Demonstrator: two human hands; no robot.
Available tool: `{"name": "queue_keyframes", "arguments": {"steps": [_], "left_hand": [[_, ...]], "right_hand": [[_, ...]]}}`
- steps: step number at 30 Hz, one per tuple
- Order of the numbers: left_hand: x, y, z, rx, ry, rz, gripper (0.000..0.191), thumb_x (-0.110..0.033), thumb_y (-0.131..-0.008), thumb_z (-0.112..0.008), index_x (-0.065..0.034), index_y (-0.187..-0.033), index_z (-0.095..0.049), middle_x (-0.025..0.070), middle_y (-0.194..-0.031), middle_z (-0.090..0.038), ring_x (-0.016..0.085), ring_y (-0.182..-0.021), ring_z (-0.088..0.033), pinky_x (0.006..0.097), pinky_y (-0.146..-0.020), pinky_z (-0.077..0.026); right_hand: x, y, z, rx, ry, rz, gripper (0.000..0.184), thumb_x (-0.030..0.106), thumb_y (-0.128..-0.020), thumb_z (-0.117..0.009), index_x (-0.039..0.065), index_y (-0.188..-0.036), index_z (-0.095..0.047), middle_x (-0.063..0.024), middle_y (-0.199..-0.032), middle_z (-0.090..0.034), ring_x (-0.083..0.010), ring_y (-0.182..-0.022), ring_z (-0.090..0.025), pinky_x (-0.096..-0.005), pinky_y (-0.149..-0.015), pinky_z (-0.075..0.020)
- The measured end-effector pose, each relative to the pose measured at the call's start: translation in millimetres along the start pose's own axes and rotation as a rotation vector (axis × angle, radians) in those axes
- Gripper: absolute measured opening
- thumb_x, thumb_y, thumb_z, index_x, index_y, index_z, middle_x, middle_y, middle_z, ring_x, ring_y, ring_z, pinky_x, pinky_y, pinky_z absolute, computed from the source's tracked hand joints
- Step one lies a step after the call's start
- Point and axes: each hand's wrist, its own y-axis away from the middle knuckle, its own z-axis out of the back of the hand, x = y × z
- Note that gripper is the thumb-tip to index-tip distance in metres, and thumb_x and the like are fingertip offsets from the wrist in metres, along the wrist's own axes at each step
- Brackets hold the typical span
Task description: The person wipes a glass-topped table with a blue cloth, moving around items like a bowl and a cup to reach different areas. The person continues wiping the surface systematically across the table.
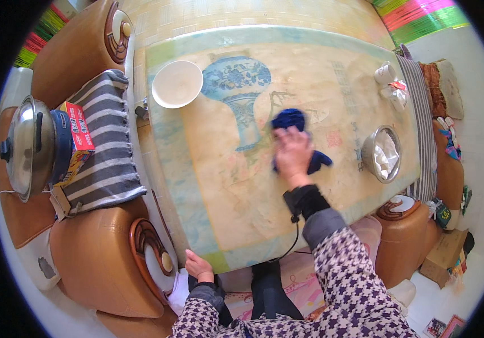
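Note:
My right hand [293, 153] presses down on a dark blue cloth [288, 119] near the middle of the table [250, 203]. Part of the cloth sticks out past my fingers, and both are slightly blurred. The tabletop has a printed cover showing a blue-and-white vase. At the near left corner of the table, my left hand [198, 267] rests against the edge, apparently holding nothing. A white bowl [177, 84] stands at the far left of the tabletop.
On the right side of the table are a metal bowl [368, 150] with white paper inside, a white mug [384, 74] and a crumpled plastic packet [395, 96]. Brown armchairs [94, 253] flank the table. A lidded metal pot [34, 148] sits at the left beside a red box [80, 126].

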Motion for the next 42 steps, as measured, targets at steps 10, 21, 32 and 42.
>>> {"name": "queue_keyframes", "arguments": {"steps": [10,21,32,42], "left_hand": [[22.5,-15.0,-1.4,0.154,0.247,0.006,0.057,-0.041,-0.109,-0.033,0.0077,-0.11,-0.063,0.0322,-0.108,-0.064,0.05,-0.103,-0.057,0.0515,-0.092,-0.043],[-38.6,-22.9,-2.7,0.051,0.029,-0.041,0.061,-0.043,-0.106,-0.038,0.0104,-0.131,-0.052,0.0355,-0.121,-0.061,0.052,-0.111,-0.058,0.0524,-0.094,-0.046],[-46.5,-20.2,-2.6,0.012,-0.022,-0.053,0.062,-0.045,-0.106,-0.037,0.0077,-0.133,-0.053,0.0342,-0.118,-0.064,0.052,-0.108,-0.06,0.0549,-0.091,-0.046],[-42.6,-20.5,-4.0,-0.03,-0.041,-0.083,0.059,-0.044,-0.106,-0.038,0.0078,-0.128,-0.055,0.0356,-0.11,-0.064,0.054,-0.1,-0.06,0.0572,-0.085,-0.046]], "right_hand": [[34.2,59.9,10.8,0.123,-0.332,0.66,0.027,0.019,-0.082,-0.063,0.032,-0.106,-0.071,0.0041,-0.121,-0.059,-0.022,-0.118,-0.051,-0.0473,-0.098,-0.0406],[-106.5,-140.4,-35.2,0.134,0.111,-0.387,0.043,0.042,-0.099,-0.052,0.037,-0.142,-0.055,-0.0052,-0.154,-0.048,-0.0342,-0.136,-0.044,-0.0616,-0.11,-0.0349],[94.5,-64.1,-18.5,0.114,-0.256,0.448,0.035,0.017,-0.089,-0.058,0.026,-0.12,-0.071,-0.0032,-0.129,-0.06,-0.0301,-0.123,-0.049,-0.0525,-0.101,-0.0388],[-10.0,32.3,12.0,0.267,-0.176,0.554,0.033,0.024,-0.085,-0.065,0.029,-0.118,-0.07,0.0001,-0.128,-0.061,-0.0262,-0.122,-0.051,-0.048,-0.103,-0.0385]]}}
